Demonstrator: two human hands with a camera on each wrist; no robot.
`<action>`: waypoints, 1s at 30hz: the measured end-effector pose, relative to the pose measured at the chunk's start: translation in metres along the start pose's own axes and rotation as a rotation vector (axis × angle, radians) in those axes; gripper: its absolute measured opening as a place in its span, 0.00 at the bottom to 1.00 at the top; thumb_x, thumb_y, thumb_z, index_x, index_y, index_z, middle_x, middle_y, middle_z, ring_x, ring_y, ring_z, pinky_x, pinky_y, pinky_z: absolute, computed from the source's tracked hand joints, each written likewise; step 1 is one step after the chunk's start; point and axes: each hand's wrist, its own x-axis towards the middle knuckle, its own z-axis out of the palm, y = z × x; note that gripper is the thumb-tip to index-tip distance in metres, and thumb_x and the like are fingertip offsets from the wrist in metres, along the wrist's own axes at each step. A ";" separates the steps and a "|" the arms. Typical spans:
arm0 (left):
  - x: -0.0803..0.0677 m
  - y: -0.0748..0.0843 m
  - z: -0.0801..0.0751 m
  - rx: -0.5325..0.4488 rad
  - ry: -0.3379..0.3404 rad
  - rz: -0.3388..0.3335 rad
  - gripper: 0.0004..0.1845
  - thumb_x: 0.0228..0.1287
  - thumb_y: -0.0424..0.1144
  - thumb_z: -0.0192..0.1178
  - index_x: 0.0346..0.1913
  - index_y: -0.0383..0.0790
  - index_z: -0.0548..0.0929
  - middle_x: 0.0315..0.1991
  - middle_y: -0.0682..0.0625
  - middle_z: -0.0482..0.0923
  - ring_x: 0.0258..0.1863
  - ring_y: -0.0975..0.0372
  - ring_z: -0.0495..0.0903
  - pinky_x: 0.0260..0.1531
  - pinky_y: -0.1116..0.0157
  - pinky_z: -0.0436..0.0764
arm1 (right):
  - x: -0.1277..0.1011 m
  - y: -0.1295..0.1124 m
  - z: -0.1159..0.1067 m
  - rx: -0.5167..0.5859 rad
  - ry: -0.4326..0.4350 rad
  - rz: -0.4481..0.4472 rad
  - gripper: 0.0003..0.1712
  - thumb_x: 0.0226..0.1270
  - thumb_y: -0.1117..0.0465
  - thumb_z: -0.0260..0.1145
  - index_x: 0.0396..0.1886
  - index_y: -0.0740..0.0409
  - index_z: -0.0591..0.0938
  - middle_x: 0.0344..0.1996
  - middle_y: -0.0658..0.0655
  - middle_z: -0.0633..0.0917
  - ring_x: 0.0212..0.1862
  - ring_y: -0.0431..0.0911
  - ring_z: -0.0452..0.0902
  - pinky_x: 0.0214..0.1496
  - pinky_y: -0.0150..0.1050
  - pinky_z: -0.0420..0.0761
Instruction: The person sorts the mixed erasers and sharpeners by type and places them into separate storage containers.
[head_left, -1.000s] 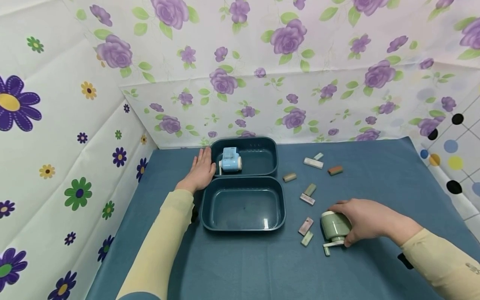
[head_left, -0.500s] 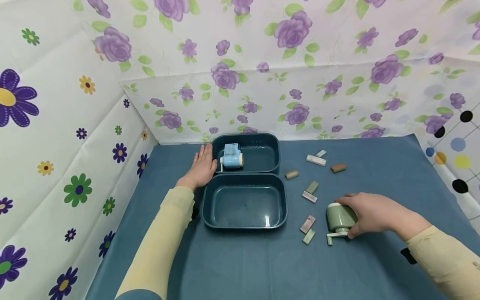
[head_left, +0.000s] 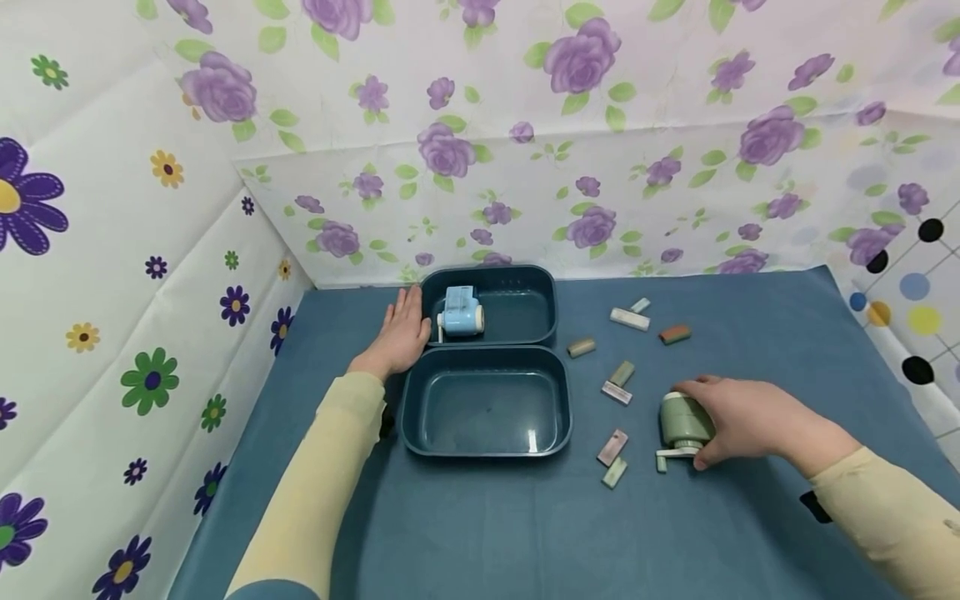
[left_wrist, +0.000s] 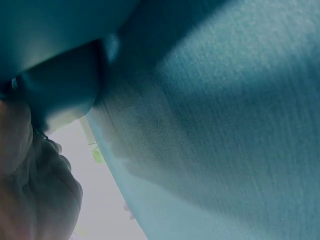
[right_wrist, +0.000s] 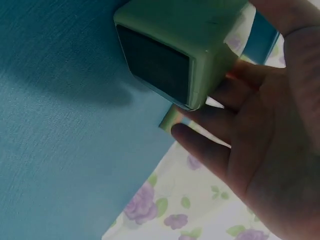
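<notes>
In the head view, my right hand (head_left: 757,421) grips a green hand-crank pencil sharpener (head_left: 687,419) from its right side, thumb near the crank end. The right wrist view shows the sharpener's (right_wrist: 165,55) dark flat face, with the fingers along its far side. Whether it touches the table cannot be told. My left hand (head_left: 397,335) lies with straight fingers against the left side of the rear dark blue tray (head_left: 551,308). Inside that tray sits a light blue pencil sharpener (head_left: 461,312). A second dark blue tray (head_left: 487,446) stands in front of it, holding nothing.
Several small erasers lie between the trays and the right hand, among them a white one (head_left: 630,318), an orange-brown one (head_left: 675,334), a tan one (head_left: 581,347) and a pinkish one (head_left: 612,447). Flowered cloth walls (head_left: 517,200) stand behind and at left.
My right hand has shifted the green pencil sharpener farther up in the head view and slightly right. The left hand keeps its place at the rear tray. The head view has moved a little.
</notes>
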 end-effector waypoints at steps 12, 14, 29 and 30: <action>0.003 -0.004 0.002 -0.002 -0.003 -0.018 0.37 0.91 0.45 0.34 0.86 0.35 0.30 0.88 0.40 0.27 0.86 0.48 0.25 0.83 0.48 0.31 | 0.007 -0.012 0.005 -0.010 0.033 0.018 0.47 0.45 0.48 0.88 0.62 0.63 0.79 0.39 0.54 0.81 0.32 0.45 0.75 0.29 0.46 0.78; 0.001 -0.002 0.001 -0.004 -0.002 -0.013 0.36 0.91 0.45 0.34 0.86 0.35 0.31 0.88 0.40 0.28 0.86 0.47 0.25 0.83 0.47 0.31 | 0.008 -0.014 0.005 -0.008 0.019 0.030 0.46 0.45 0.49 0.88 0.62 0.63 0.79 0.38 0.55 0.81 0.31 0.46 0.75 0.29 0.47 0.78; -0.002 -0.001 0.000 -0.003 0.002 0.000 0.36 0.91 0.45 0.34 0.86 0.33 0.32 0.88 0.40 0.28 0.86 0.47 0.26 0.83 0.46 0.32 | 0.002 -0.010 0.008 0.041 -0.009 0.064 0.61 0.44 0.43 0.91 0.74 0.65 0.73 0.61 0.74 0.79 0.46 0.58 0.83 0.39 0.56 0.83; -0.001 -0.002 0.001 -0.004 0.003 0.001 0.36 0.91 0.45 0.34 0.86 0.33 0.32 0.88 0.39 0.28 0.86 0.47 0.26 0.83 0.46 0.32 | 0.002 -0.010 0.007 0.042 -0.014 0.064 0.64 0.43 0.41 0.91 0.75 0.66 0.72 0.65 0.78 0.77 0.49 0.61 0.84 0.42 0.58 0.84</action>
